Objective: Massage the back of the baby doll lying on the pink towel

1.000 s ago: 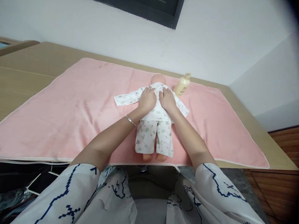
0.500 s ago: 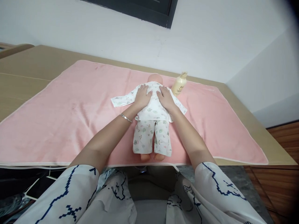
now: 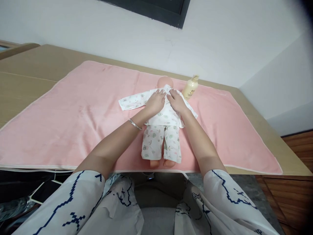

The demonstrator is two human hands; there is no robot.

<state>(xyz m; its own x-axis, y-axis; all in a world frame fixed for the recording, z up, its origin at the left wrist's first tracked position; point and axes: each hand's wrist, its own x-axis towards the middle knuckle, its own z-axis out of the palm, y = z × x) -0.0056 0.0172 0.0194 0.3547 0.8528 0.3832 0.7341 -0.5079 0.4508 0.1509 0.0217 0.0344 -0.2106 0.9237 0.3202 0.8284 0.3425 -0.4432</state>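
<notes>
Taking the doll as the centre of the clock, a white wall (image 3: 207, 42) rises from ten round to two o'clock. Below it runs a wooden table (image 3: 24, 88), and over much of that lies a pink blanket (image 3: 73, 124) with a pale edging, its near edge reaching the table's front. The person's white shirt (image 3: 63, 202), marked with dark blue lines, has its sleeves at seven and five o'clock.

The doll (image 3: 168, 117) lies on the blanket near the table's front edge, head at twelve, feet at six, in a printed white top and trousers (image 3: 153, 142); one sleeve stretches out toward nine o'clock. The left hand (image 3: 156, 102) rests on the top, fingers extended and loosely spread, pointing toward one. The right hand (image 3: 176, 101) rests just beside it, likewise loosely spread, fingers toward eleven, near the collar. A cream bottle (image 3: 190, 88) is at one o'clock, just beside the doll's other sleeve. A silver bracelet (image 3: 135, 124) circles the left wrist.
</notes>
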